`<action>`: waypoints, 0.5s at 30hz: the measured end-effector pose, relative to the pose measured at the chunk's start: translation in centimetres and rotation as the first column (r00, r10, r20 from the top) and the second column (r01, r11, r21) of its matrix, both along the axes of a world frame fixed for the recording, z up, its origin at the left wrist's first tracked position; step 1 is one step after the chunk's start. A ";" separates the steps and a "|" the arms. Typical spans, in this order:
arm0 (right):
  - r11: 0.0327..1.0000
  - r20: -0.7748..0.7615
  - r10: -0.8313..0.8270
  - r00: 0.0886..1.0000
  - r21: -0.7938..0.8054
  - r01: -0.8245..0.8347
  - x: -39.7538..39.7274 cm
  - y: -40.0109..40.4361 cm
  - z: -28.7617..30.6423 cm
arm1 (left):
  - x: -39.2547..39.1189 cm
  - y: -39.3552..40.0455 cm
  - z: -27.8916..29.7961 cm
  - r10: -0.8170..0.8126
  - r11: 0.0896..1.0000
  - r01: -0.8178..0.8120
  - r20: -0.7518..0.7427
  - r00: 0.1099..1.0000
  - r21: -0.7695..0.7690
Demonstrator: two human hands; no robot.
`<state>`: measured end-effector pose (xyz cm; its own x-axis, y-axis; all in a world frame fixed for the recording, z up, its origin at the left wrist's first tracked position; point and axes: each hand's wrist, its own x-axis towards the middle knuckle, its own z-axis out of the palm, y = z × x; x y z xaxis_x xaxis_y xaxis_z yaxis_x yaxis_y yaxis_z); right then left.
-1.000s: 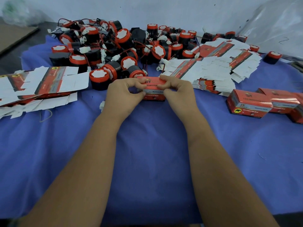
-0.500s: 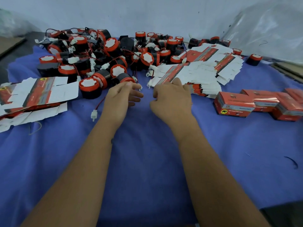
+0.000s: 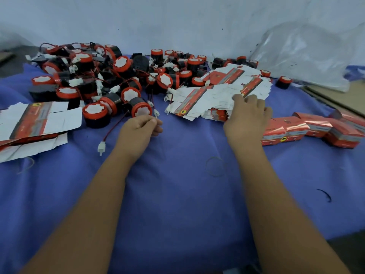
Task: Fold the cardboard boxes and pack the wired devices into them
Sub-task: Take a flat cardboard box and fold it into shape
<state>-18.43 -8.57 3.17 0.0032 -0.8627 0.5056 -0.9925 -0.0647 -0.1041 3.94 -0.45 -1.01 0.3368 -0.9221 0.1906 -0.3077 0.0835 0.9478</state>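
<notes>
right hand (image 3: 245, 117) grip open on red-and-white flat boxes (image 3: 215, 95); left hand (image 3: 138, 129) grip loosely curled, empty.

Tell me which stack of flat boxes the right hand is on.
The middle stack, beside the folded boxes: the right hand rests on its near edge. The left stack lies untouched.

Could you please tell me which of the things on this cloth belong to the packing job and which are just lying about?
Part of the job:
pile of wired devices
stack of flat boxes under the right hand
second flat stack
packed boxes
left hand, near a device

Just lying about:
plastic sheet
rubber band
blue cloth
</notes>
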 end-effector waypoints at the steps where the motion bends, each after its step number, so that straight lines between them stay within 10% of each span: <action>1: 0.997 -0.002 0.079 0.997 -0.013 -0.079 0.9 -0.1 0.0 | 0.0 0.0 0.0 -0.004 1.000 0.003 0.006 1.000 0.006; 8: 0.893 0.015 0.358 0.933 0.286 -0.348 6.0 -1.0 -2.9 | -0.4 -0.4 -0.4 -0.200 0.977 0.178 0.212 0.956 0.121; 15: 0.918 0.018 0.390 0.921 -0.081 -0.387 6.3 -0.5 -4.2 | -0.2 -0.9 -0.6 -0.219 0.972 0.197 0.182 0.959 0.129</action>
